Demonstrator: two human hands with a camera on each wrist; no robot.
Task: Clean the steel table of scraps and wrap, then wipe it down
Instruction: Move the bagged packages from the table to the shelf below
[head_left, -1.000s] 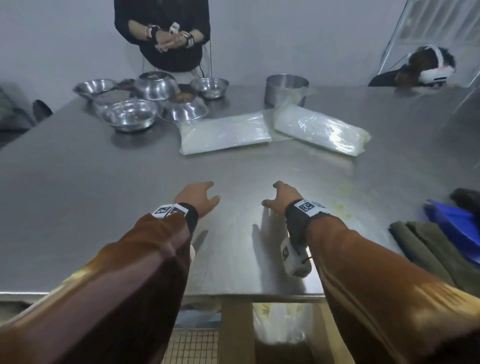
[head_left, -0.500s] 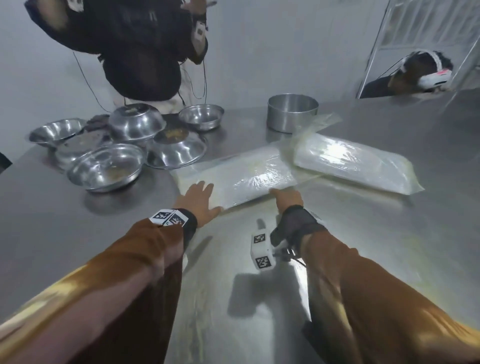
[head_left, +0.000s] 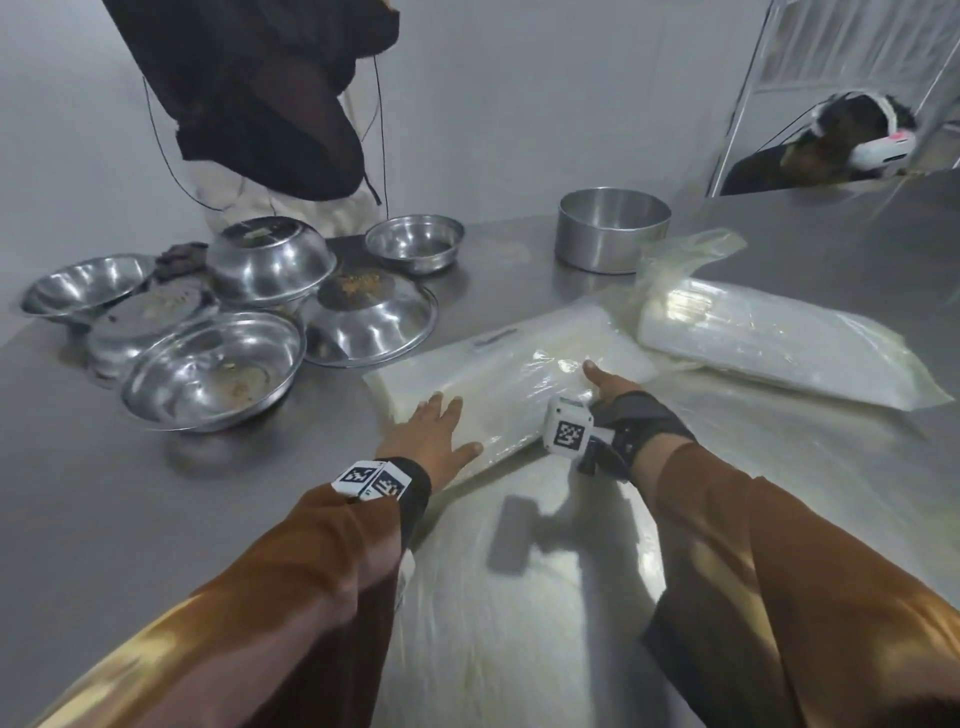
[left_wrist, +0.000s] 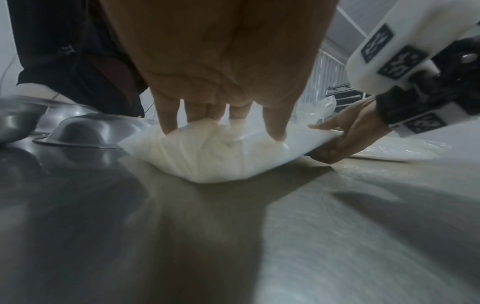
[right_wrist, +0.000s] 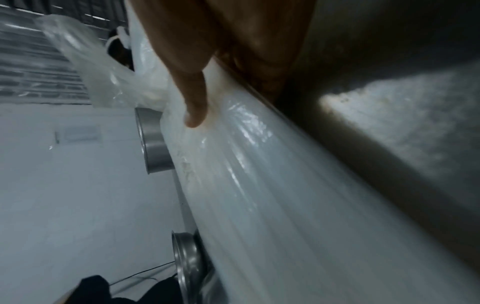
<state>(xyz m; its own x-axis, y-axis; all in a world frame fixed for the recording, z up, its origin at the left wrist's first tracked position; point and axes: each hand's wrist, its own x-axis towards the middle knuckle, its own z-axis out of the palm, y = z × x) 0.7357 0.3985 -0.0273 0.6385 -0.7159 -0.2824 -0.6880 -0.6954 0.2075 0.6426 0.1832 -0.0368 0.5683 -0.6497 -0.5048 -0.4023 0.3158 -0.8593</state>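
Observation:
A flat clear plastic bag of white stuff (head_left: 519, 374) lies mid-table on the steel table (head_left: 156, 493). My left hand (head_left: 436, 431) presses on the bag's near left corner with straight, spread fingers; in the left wrist view its fingertips (left_wrist: 275, 131) dent the bag (left_wrist: 207, 160). At the near right edge my right hand (head_left: 608, 384) pinches the bag, thumb on top and fingers under, as the left wrist view shows the right hand (left_wrist: 345, 131). The right wrist view shows the thumb (right_wrist: 192, 98) on the shiny wrap (right_wrist: 259, 185). A second bag (head_left: 779, 353) lies to the right.
Several steel bowls (head_left: 213, 374), some upturned with scraps on them, cluster at the left. A round steel pot (head_left: 613, 228) stands behind the bags. A person in dark clothes (head_left: 270, 93) stands at the far side, another with a white headset (head_left: 841, 140) at the right.
Both hands have reached forward from the bare table to the near bag. The left hand now lies on it and the right hand has taken hold of its edge.

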